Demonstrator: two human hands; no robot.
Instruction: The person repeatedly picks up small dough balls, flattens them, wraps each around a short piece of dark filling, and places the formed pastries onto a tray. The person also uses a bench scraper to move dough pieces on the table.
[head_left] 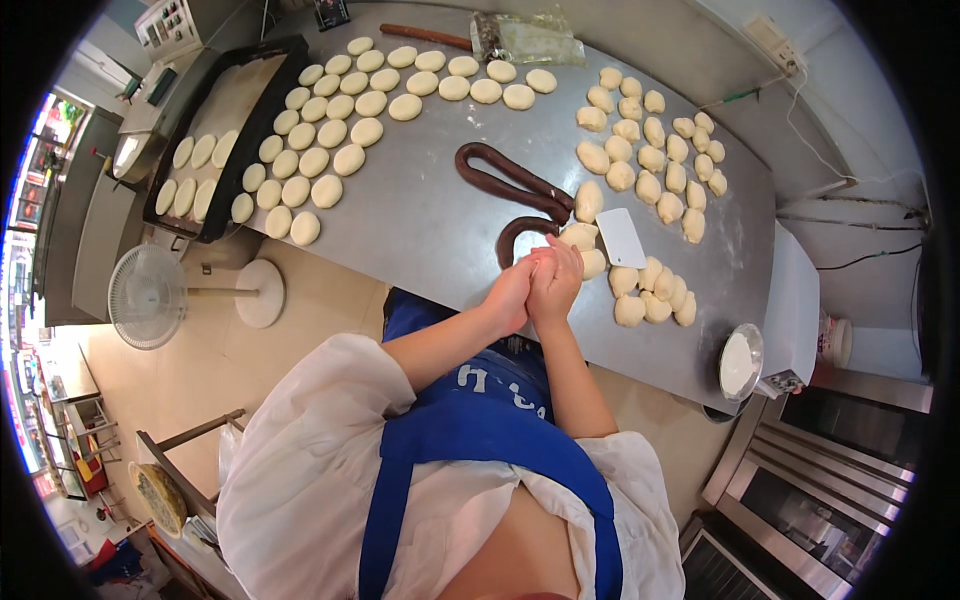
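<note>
Head view. The left hand [509, 292] and the right hand [555, 284] are brought together over the near part of the grey metal surface [410, 225], palms facing and fingers overlapping. The grip is closed hand against hand; whether anything is enclosed between the palms cannot be told from this angle.

Just beyond the hands lies a short, dark brown, curved rope of smooth paste [505, 240], partly hidden by them. Farther out is a longer dark brown rope folded into a narrow loop [510, 195], its ends toward the right.

Beside the right hand, a pale, rounded lump of dough [592, 264] sits in a short row with two others. A white, flat, rectangular scraper [622, 240] lies immediately right of that row. A small cluster of pale dough lumps [630, 311] is noted to the right of the hands, and a larger group of similar lumps [651, 159] farther off.

At left, flattened, round, cream-coloured dough discs [340, 106] stand in rows. Next to them, a black rectangular tray [235, 95] carries six discs. A round metal bowl of white powder [740, 362] is at the right edge.
</note>
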